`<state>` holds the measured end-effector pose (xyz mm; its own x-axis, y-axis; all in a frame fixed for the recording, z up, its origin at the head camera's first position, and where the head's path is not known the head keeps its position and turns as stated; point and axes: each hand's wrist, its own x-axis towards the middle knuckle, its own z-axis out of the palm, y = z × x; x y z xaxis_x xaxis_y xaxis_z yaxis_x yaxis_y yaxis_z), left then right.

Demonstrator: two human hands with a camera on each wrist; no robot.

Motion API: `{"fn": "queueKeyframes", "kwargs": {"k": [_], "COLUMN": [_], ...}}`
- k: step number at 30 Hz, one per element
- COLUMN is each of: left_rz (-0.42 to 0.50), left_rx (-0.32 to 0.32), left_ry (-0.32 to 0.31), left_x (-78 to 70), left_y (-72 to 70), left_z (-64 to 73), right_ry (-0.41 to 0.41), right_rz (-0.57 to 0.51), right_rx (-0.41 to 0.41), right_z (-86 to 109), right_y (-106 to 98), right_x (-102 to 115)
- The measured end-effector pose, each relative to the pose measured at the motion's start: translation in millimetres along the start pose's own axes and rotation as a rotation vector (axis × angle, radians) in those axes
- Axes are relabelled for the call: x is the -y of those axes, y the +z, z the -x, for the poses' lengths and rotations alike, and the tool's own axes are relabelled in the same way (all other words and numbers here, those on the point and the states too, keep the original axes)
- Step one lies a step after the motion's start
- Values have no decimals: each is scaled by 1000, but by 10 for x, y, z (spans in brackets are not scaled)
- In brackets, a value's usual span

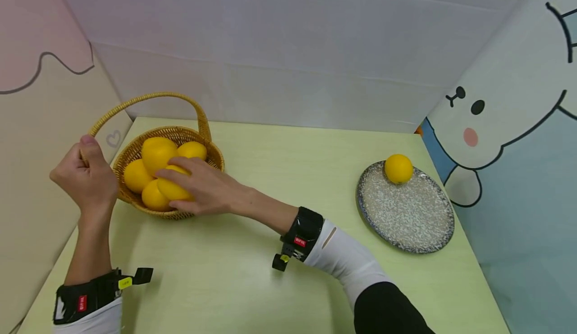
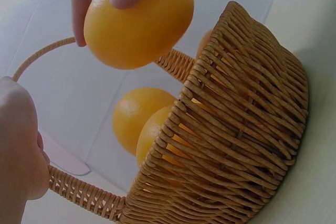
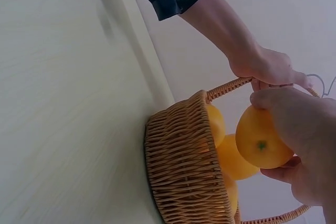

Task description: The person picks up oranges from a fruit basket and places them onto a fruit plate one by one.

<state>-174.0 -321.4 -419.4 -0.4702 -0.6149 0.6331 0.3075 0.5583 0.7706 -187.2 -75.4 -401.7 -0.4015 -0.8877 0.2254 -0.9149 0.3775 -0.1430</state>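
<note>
A woven wicker basket [image 1: 215,159] with several oranges [image 1: 159,154] in it stands at the table's back left. My left hand [image 1: 87,181] grips the left part of its arched handle [image 1: 149,96], thumb uppermost. Over the front right of the basket, my right hand [image 1: 205,188] holds one orange [image 3: 262,141] between thumb and fingers. The left wrist view shows this held orange [image 2: 137,27] above the rim, apart from the oranges inside [image 2: 142,116]. Part of the basket's contents is hidden behind the wicker wall [image 3: 181,156] and my right hand.
A round speckled grey plate [image 1: 405,219] with a dark rim lies at the table's right. One orange [image 1: 398,169] sits near its back edge. The pale table [image 1: 279,174] meets a white wall sheet behind, with printed panels at both sides.
</note>
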Motion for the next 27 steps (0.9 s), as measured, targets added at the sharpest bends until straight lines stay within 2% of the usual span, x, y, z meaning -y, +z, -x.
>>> {"fn": "queueKeyframes", "kwargs": {"k": [8,12,16,27], "left_rz": [9,12,14,4], "left_rx": [-9,-9,-5,-1], "left_ry": [5,-2,-5,-1], "left_x": [-96,-186,-245,-10], "left_y": [10,4,-1,-1], "left_z": [0,20,41,-16], "right_ry": [-23,-20,17,101], "right_rz": [-11,0,-18,-76], "right_rx": [-64,-65,-51,-97], "right_z": [27,61,119,365], "right_y": [-139,-139,-138,-147], "right_x": [8,4,-20,-180]}}
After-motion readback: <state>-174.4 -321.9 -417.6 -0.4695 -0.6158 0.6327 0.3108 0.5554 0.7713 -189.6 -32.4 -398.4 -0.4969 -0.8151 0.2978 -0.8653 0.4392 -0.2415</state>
